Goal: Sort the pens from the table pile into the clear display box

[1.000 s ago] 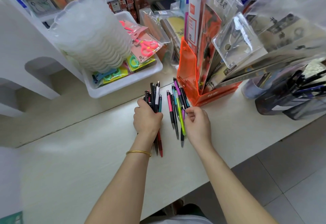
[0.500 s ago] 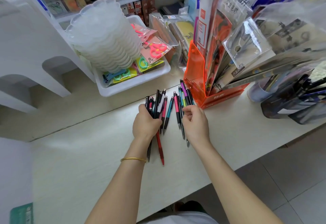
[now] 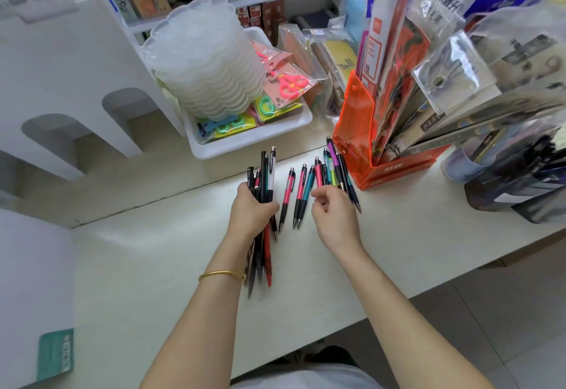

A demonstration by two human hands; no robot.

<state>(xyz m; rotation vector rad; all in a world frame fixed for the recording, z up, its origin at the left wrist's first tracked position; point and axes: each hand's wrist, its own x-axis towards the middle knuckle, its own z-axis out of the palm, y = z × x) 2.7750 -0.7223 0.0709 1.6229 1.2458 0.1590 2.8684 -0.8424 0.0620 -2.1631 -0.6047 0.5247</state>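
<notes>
A bundle of black, red and white pens [image 3: 266, 174] is gripped in my left hand [image 3: 249, 215], with the tips sticking out below my wrist. Three loose pens [image 3: 298, 195], pink and teal, lie on the table between my hands. My right hand [image 3: 335, 217] has its fingers curled over a second group of pink, green, purple and black pens [image 3: 332, 162] and pinches among them. A clear holder [image 3: 517, 186] with dark pens in it stands at the right edge of the table.
An orange translucent stand [image 3: 356, 131] full of packaged stationery rises just behind the right pens. A white tray [image 3: 251, 140] with stacked clear lids and scissor packs sits behind the left hand. A white shelf unit [image 3: 76, 88] is at the left, and the table's front edge runs near my body.
The pens have been spread apart: three loose ones now lie between my hands. My left hand still holds its bundle, and my right hand has shifted right over the other group.
</notes>
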